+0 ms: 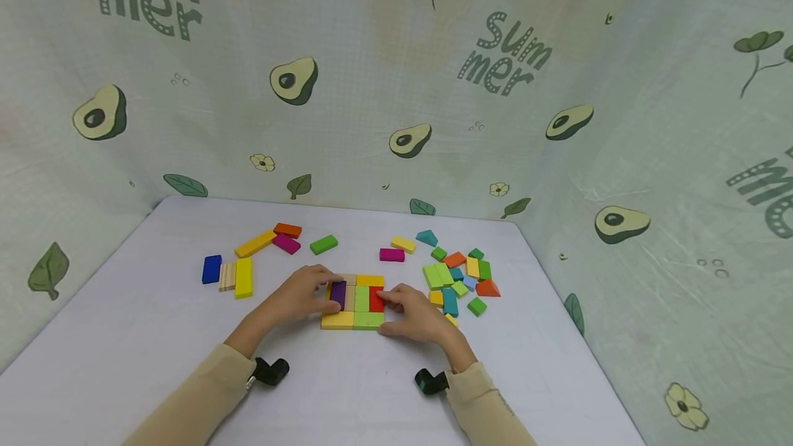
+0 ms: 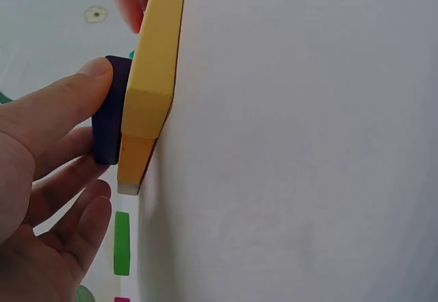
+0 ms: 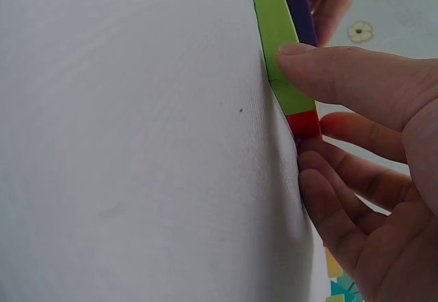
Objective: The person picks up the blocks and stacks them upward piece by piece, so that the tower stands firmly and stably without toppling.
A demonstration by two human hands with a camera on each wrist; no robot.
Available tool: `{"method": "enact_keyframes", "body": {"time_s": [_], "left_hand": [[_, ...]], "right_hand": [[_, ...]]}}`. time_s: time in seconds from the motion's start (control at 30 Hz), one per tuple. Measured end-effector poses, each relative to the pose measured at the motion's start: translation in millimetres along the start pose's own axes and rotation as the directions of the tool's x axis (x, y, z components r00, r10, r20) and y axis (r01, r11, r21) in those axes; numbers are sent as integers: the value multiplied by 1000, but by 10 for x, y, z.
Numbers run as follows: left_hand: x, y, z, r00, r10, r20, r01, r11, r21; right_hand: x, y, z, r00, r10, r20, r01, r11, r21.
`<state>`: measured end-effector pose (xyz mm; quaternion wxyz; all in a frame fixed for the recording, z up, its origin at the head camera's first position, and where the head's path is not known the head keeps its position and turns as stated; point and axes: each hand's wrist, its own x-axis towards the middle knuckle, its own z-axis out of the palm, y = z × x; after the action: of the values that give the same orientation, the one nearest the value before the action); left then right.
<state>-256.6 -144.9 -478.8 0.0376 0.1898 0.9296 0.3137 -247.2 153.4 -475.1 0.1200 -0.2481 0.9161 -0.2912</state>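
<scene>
In the head view a flat rectangle of blocks lies mid-table, with yellow (image 1: 337,321), light green (image 1: 368,321) and red (image 1: 376,299) pieces. My left hand (image 1: 305,294) pinches a dark purple block (image 1: 337,295) between thumb and fingers at the rectangle's left side. The left wrist view shows this purple block (image 2: 111,114) standing above the yellow block's top (image 2: 154,48), thumb on its upper end. My right hand (image 1: 414,315) is at the right side; in the right wrist view its thumb touches the green block (image 3: 277,35) and a fingertip meets the red end (image 3: 304,124).
Left of the rectangle lie blue (image 1: 212,270), yellow (image 1: 244,277) and thin wooden pieces (image 1: 227,277). Behind it are orange, magenta (image 1: 392,255) and green blocks (image 1: 324,244). Several small coloured blocks cluster at the right, near a teal one (image 1: 450,301). A printed cloth hangs behind the table.
</scene>
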Motion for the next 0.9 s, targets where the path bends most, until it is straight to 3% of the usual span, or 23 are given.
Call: {"method": "enact_keyframes", "body": {"time_s": [0.57, 0.73, 0.9], "left_hand": [[54, 81, 51, 1000, -15, 4, 14, 998, 67], [50, 116, 37, 1000, -26, 4, 25, 997, 68], [19, 140, -5, 999, -37, 6, 36, 997, 63]], "right_hand": [[-53, -7, -69, 1000, -4, 31, 3, 1000, 9], [-75, 28, -195, 999, -26, 32, 26, 1000, -11], [-34, 144, -408, 999, -37, -27, 35, 998, -57]]}}
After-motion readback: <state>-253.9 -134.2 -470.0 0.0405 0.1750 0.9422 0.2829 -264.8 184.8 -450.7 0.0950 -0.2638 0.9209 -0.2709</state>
